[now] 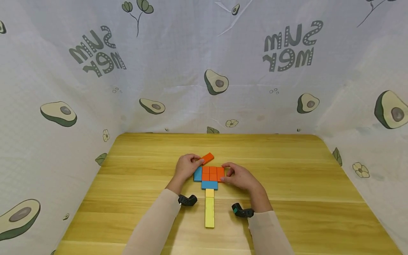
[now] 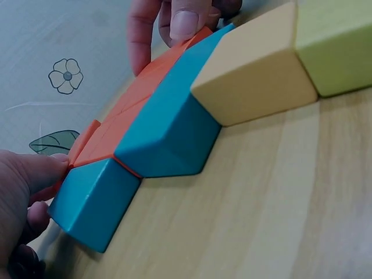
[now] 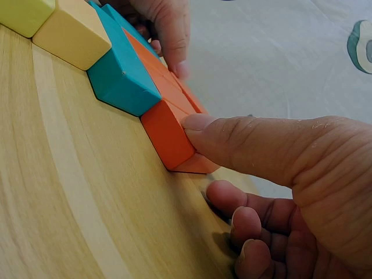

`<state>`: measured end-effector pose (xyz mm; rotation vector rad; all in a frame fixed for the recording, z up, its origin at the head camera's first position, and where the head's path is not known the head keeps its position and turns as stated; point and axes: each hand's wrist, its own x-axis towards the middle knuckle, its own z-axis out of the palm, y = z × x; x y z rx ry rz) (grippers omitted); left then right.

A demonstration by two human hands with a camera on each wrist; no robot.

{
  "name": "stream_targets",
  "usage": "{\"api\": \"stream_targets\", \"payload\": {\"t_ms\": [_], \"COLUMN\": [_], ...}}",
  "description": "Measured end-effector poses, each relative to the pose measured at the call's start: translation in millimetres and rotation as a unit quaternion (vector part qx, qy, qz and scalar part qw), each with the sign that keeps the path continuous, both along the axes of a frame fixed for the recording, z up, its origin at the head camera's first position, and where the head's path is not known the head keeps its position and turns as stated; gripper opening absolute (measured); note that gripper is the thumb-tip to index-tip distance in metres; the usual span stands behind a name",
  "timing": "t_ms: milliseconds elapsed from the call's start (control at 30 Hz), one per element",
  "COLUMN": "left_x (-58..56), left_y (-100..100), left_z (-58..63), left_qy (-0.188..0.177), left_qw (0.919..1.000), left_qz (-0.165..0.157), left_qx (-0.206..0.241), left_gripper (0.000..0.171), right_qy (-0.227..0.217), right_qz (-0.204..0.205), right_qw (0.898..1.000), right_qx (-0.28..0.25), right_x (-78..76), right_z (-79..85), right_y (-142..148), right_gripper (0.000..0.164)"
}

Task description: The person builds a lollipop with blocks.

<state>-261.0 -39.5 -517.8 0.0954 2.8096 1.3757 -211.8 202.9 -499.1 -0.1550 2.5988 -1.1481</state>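
Note:
My left hand [image 1: 186, 166] pinches a loose orange block [image 1: 208, 158], tilted beyond the far edge of a flat block arrangement. My right hand [image 1: 240, 176] grips the rightmost orange block [image 1: 220, 174] by its ends between thumb and index finger; in the right wrist view the thumb [image 3: 232, 139] presses on its near corner. Beside that block lie several smaller orange blocks [image 1: 209, 173], edge to edge. A blue block [image 1: 197, 174] flanks them on the left, and another blue block [image 2: 174, 122] lies along their near side.
A pale yellow block [image 1: 209, 193] and a long yellow-green block [image 1: 209, 212] extend in line toward the near table edge. The blocks lie on a wooden table [image 1: 134, 202]. Behind it hangs a white cloth printed with avocados [image 1: 216, 82].

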Motion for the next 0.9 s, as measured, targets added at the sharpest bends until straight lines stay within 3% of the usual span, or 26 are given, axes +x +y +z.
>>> {"api": "stream_targets", "payload": {"t_ms": [600,900], "left_x": [0.2,1.9], "left_y": [-2.1,-1.8], "left_z": [-2.5,-1.6], "left_qy": [0.010,0.015], "left_qw": [0.9993,0.9989], "left_qz": [-0.036,-0.044], "left_qx": [-0.009,-0.011], "left_gripper": [0.032,0.027], "right_qy": [-0.003,0.000], "right_qz": [0.003,0.005], "right_qw": [1.000,1.000], "right_qx": [-0.006,-0.002], "right_x": [-0.5,-0.4], "right_z": [1.0,0.6], "right_y": [0.8,1.0], "right_gripper": [0.053,0.052]}}
